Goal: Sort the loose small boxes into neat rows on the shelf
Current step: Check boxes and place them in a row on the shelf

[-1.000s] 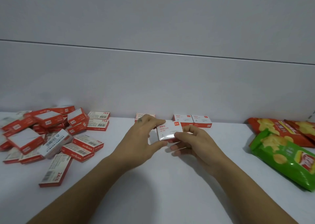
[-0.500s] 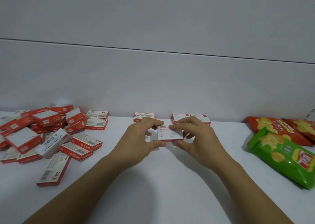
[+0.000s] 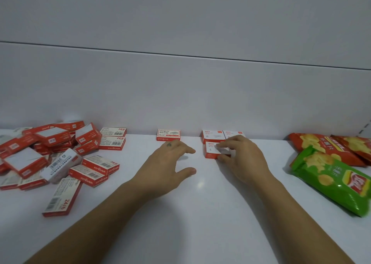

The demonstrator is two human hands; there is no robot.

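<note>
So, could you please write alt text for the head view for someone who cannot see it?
The right hand holds a small red-and-white box on the white shelf, before two matching boxes; the left hand is open. Staple boxes pile left, crisp bags lie right.

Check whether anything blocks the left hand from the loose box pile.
Nothing visible. Only bare shelf lies between the left hand and the pile; the right hand holds a box on the other side.
</note>
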